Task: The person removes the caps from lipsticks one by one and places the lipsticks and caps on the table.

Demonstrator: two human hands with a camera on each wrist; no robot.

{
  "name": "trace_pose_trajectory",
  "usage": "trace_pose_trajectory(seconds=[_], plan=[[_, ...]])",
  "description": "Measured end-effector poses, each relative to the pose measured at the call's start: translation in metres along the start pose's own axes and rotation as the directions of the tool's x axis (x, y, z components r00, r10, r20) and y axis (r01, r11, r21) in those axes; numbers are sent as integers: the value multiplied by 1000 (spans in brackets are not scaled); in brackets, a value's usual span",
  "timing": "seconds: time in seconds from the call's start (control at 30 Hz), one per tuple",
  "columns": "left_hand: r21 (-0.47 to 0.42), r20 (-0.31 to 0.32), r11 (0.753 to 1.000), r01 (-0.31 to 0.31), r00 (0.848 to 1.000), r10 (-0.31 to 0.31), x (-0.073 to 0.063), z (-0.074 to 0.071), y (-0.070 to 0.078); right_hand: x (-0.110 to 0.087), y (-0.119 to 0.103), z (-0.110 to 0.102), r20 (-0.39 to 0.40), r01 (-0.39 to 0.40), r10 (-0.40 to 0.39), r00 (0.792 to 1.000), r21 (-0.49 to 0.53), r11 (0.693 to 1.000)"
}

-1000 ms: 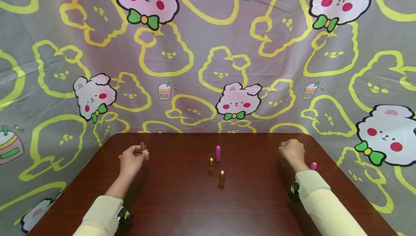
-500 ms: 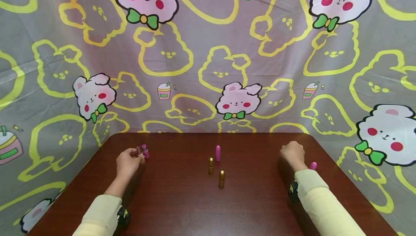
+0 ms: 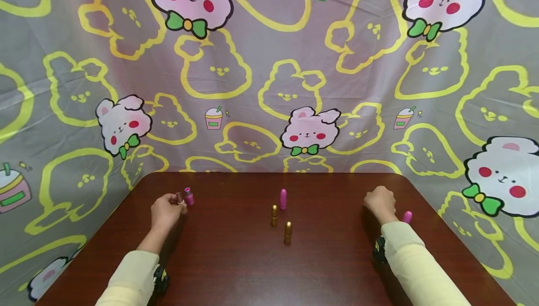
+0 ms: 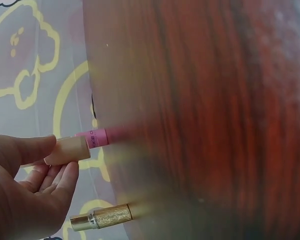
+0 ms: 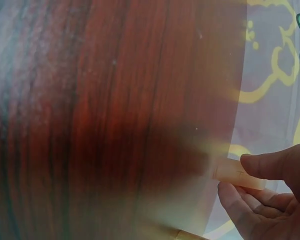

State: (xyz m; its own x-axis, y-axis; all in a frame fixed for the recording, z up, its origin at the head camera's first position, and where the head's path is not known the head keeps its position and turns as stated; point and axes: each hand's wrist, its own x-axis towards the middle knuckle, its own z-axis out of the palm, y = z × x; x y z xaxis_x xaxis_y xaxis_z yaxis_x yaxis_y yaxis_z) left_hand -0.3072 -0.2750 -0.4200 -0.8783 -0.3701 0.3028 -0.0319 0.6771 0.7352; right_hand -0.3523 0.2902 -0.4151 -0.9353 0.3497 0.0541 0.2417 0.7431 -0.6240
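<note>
My left hand (image 3: 167,211) pinches a pale beige lipstick tube (image 4: 72,151) between thumb and fingers at the table's left. Right beside it stands an uncapped pink lipstick tube (image 3: 189,196) with a silvery neck. A gold lipstick tube (image 4: 101,217) stands near these fingers in the left wrist view; the head view does not show it. At the right, my right hand (image 3: 380,202) pinches another beige tube (image 5: 236,173), hidden by the hand from the head camera. A pink round-topped piece (image 3: 407,217) shows behind the right wrist.
Around the middle of the brown table (image 3: 236,259) stand a pink bullet-shaped piece (image 3: 283,199) and two gold ones, one farther (image 3: 274,215) and one nearer (image 3: 288,233). A gold edge (image 5: 190,235) shows low in the right wrist view. A patterned cloth (image 3: 252,109) hangs behind the table.
My left hand has moved slightly left and nearer with the beige tube, which uncovers the pink tube standing beside it. My right hand has barely moved.
</note>
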Motion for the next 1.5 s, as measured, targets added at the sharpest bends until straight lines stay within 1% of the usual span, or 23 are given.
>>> trace_pose_trajectory(seconds=[0.27, 0.43, 0.57, 0.73, 1.23, 1.5], plan=[[24, 9, 1000, 2, 1000, -2, 1, 1, -3, 1, 3, 3, -7, 21, -21, 1000, -21, 1000], [25, 14, 1000, -8, 1000, 7, 3, 1, -5, 2, 3, 3, -11, 37, -37, 999, -32, 999], [28, 15, 1000, -14, 1000, 14, 6, 2, -6, 2, 2, 3, -13, 31, -31, 999, -43, 999], [40, 20, 999, -3, 1000, 2, 7, 4, -8, 2, 2, 4, -16, 31, -32, 999, -50, 998], [70, 88, 997, 34, 995, -40, 9, 7, -10, 0, -1, 4, -4, 37, -37, 999, -54, 998], [88, 110, 996, 28, 993, -38, 12, 6, -10, 1, -2, 4, -5, 34, -34, 999, -62, 997]])
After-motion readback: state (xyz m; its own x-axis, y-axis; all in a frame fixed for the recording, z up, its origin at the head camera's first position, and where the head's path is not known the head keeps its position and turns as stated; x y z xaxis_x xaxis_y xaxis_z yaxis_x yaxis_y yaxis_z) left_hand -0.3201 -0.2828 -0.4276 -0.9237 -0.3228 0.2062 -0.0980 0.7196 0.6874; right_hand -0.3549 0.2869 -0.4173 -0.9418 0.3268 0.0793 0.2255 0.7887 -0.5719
